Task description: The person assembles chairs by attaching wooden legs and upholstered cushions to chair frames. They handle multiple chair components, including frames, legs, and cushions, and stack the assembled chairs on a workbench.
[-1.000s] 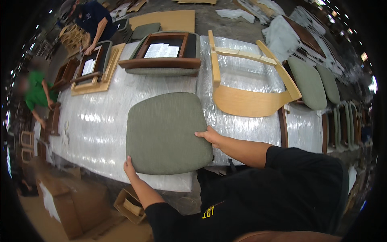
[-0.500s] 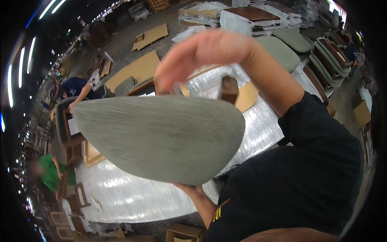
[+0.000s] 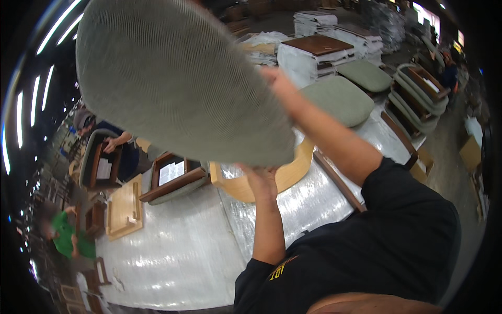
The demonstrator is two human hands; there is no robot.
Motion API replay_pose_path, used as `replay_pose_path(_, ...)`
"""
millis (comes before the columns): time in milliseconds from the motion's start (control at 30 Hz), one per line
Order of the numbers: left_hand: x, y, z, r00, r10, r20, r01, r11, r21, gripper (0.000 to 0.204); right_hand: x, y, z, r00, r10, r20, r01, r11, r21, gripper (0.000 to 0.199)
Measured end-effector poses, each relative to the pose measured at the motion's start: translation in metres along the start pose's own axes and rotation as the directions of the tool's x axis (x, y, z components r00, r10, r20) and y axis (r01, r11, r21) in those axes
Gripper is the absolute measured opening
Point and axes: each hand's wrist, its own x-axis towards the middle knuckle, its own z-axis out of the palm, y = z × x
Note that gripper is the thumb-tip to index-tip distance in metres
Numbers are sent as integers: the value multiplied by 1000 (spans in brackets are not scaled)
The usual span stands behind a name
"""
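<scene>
A large grey-green upholstered seat cushion (image 3: 178, 78) is held up in the air, tilted, with its ribbed fabric face towards me. My left hand (image 3: 260, 178) grips its lower edge from beneath, the fingers partly hidden behind it. At the cushion's right edge is my right hand (image 3: 277, 81), its fingertips against the rim and partly out of sight. Below the cushion, a curved light-wood piece (image 3: 295, 175) lies on the film-covered worktable (image 3: 172, 261). Left of it rests a dark wooden frame (image 3: 175, 180) on a grey pad.
A light-wood panel (image 3: 125, 209) lies at the table's left. Beyond it, a co-worker in dark blue (image 3: 120, 131) handles another framed seat (image 3: 104, 162); a person in green (image 3: 68, 235) is farther left. More cushions (image 3: 340, 99) and stacked seats (image 3: 418, 99) stand to the right.
The cushion has risen and swung up to the left, tilting steeply. My right hand has come down from above it to its right edge. My left hand has moved up with the cushion.
</scene>
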Motion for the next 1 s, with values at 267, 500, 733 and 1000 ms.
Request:
replay_pose_path(267, 123, -15, -37, 999, -20, -39, 4, 924, -381, 122, 108, -126, -103, 857, 240, 456, 188, 678, -711, 39)
replay_pose_path(500, 187, -129, -72, 989, -136, -61, 74, 801, -594, 127, 237, -2, -91, 808, 451, 378, 119, 504, -856, 49)
replay_pose_path(733, 240, -202, -122, 914, -362, -184, 195, 788, -584, 126, 351, 135, -59, 639, 673, 372, 56, 442, -895, 33)
replay_pose_path(1000, 289, -261, -176, 937, -338, -91, 212, 755, -620, 117, 408, 253, -84, 605, 707, 367, -81, 513, -855, 36)
